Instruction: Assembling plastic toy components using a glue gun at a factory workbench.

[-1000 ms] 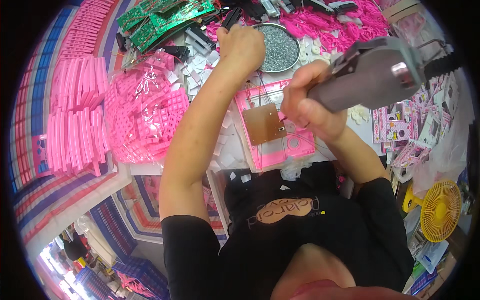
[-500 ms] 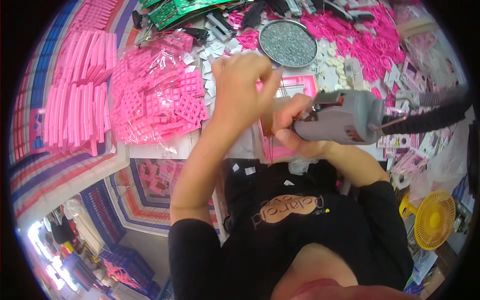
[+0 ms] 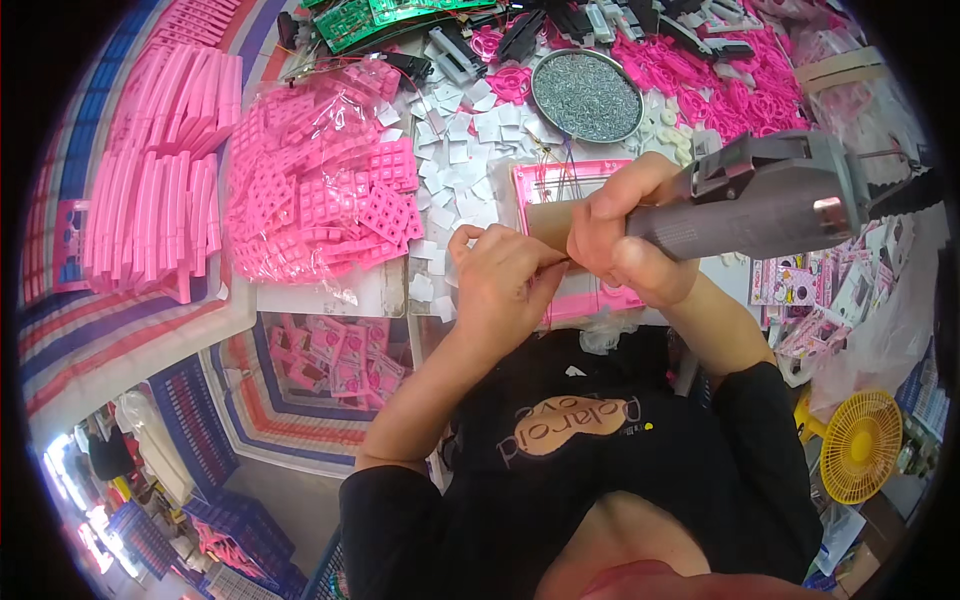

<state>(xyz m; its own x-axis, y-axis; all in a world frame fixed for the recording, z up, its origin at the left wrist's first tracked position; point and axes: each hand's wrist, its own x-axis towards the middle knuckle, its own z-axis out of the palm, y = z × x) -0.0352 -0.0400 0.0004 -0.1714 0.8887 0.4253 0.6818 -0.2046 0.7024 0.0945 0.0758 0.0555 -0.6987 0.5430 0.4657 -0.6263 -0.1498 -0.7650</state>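
My right hand (image 3: 640, 235) is wrapped round a grey electric screwdriver (image 3: 760, 200), which lies sideways with its black cord running off to the right. A brown part (image 3: 550, 222) shows left of that hand, apparently the screwdriver's nose. Close by, my left hand (image 3: 505, 280) is closed in a pinch, its thumb and fingertips meeting near the right fingers; what lies between them is too small to make out. Both hands are over a pink plastic housing (image 3: 603, 300) on the table. Thin wires (image 3: 570, 178) stick up from its far side, and its middle is partly hidden.
Beyond the housing sits a round dish of small screws (image 3: 588, 95). White paper squares (image 3: 470, 140) are scattered to its left. A clear bag of pink keypads (image 3: 320, 190) and stacked pink plates (image 3: 160, 200) lie left. Pink straps (image 3: 700, 90) and green circuit boards (image 3: 400, 12) are at the back.
My left hand has come down and nearer, from above the housing's left side to beside the right fingers. The screwdriver has shifted right and turned more level.
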